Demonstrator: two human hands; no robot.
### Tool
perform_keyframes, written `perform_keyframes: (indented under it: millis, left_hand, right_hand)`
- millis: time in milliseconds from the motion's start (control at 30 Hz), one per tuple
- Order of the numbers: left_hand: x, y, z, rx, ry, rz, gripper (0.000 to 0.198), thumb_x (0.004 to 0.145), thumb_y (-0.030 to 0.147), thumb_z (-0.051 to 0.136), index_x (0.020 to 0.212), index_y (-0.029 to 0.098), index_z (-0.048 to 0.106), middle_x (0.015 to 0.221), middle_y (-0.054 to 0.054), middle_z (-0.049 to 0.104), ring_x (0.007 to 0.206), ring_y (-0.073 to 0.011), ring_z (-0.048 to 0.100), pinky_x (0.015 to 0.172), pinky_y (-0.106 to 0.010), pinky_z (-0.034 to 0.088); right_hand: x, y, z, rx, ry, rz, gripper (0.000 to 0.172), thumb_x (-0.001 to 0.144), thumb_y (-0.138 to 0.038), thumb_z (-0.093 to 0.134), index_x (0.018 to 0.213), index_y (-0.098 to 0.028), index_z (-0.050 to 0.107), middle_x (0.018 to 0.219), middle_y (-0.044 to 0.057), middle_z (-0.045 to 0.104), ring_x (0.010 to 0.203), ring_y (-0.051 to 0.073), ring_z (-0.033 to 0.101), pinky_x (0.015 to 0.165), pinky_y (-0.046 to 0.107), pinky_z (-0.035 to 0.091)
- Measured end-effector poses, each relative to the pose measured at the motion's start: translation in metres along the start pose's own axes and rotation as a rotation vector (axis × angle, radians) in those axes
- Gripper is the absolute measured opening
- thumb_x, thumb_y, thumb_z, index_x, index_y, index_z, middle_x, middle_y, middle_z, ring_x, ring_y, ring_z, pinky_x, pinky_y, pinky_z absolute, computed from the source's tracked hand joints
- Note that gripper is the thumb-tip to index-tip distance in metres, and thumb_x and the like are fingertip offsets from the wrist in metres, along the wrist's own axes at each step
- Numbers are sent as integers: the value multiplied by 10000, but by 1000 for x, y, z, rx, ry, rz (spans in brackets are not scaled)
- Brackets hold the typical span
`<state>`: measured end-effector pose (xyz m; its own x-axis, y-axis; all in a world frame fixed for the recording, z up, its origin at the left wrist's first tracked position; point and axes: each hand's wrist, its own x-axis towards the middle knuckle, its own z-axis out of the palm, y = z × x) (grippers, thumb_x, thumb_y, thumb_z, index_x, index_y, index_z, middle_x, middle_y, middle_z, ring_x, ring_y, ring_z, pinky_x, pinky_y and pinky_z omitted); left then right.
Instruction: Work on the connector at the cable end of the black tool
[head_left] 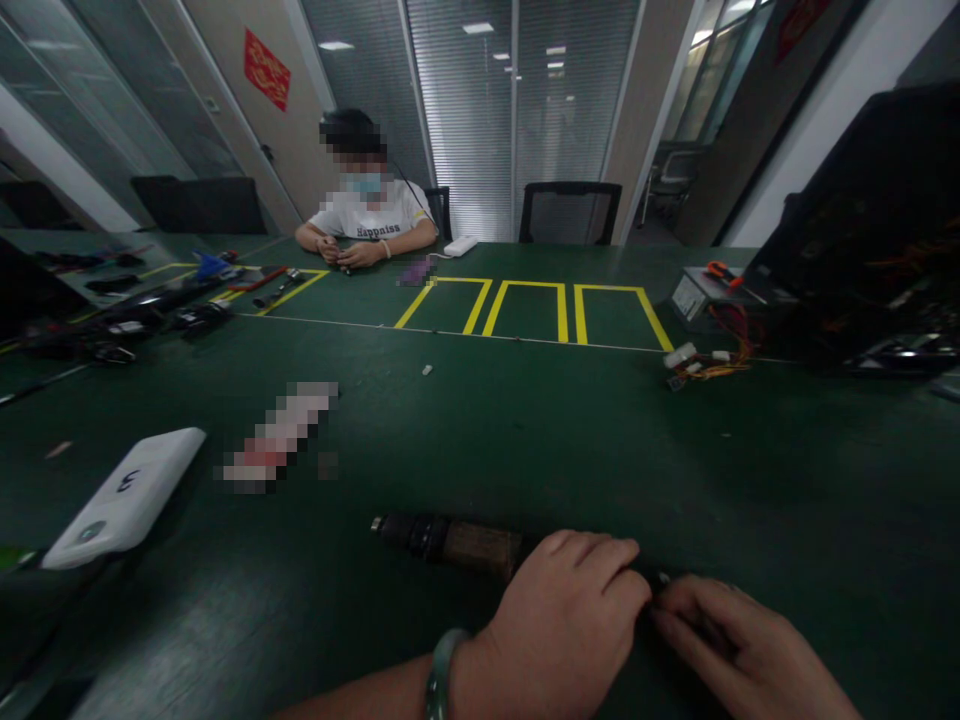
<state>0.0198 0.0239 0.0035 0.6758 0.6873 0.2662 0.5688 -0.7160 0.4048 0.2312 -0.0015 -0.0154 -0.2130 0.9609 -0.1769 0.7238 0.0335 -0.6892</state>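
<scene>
A dark, worn power tool lies on its side on the green table, its chuck pointing left. My left hand, with a pale green bangle at the wrist, is closed over the tool's rear part. My right hand lies just to the right of it, fingers curled down at the same end; the part under both hands is hidden.
A white power bank lies near left. Across the table a person in a white T-shirt sits with tools spread at the left. Yellow tape rectangles mark the middle; an opened computer case with loose wires stands at the right.
</scene>
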Motion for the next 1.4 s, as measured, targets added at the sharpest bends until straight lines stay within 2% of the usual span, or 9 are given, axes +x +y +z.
perform_keyframes:
  millis: [167, 400, 933, 1100, 1400]
  left_hand:
    - [-1, -1, 2, -10, 6, -6, 136, 951, 224, 510, 1070, 202, 571, 1271, -9, 576, 1140, -167, 537, 995, -331, 430]
    - [-1, 0, 3, 12, -15, -3, 123, 960, 223, 489, 1046, 187, 570, 1275, -24, 573, 1144, -186, 535, 994, -351, 426]
    - [-1, 0, 6, 12, 10, 9, 114, 966, 233, 499, 1054, 210, 569, 1255, 2, 584, 1142, -179, 529, 985, -351, 416]
    - [-1, 2, 7, 13, 36, -44, 116, 947, 192, 509, 1052, 185, 558, 1233, -26, 593, 1110, -182, 548, 982, -346, 423]
    - [-2, 1, 3, 38, 7, -6, 60, 957, 221, 516, 1001, 204, 552, 1246, 13, 583, 1115, -162, 541, 962, -333, 423]
  right_hand:
    - [0, 4, 2, -8, -78, 35, 275, 930, -433, 493, 791, -248, 642, 820, 9, 676, 751, 181, 622, 691, 258, 494]
    - [-1, 4, 1, -8, -91, 36, 261, 936, -426, 483, 822, -248, 636, 831, 6, 669, 772, 181, 621, 699, 260, 487]
    - [0, -4, 1, -22, -68, 25, 248, 928, -399, 487, 785, -238, 610, 787, -2, 659, 743, 176, 623, 658, 248, 472]
    - [-1, -2, 0, -13, -63, 10, 239, 926, -393, 494, 789, -235, 609, 790, 6, 664, 746, 180, 623, 661, 250, 472]
    - [1, 0, 2, -11, -48, 18, 239, 910, -418, 506, 799, -243, 625, 800, 9, 672, 746, 185, 624, 656, 252, 474]
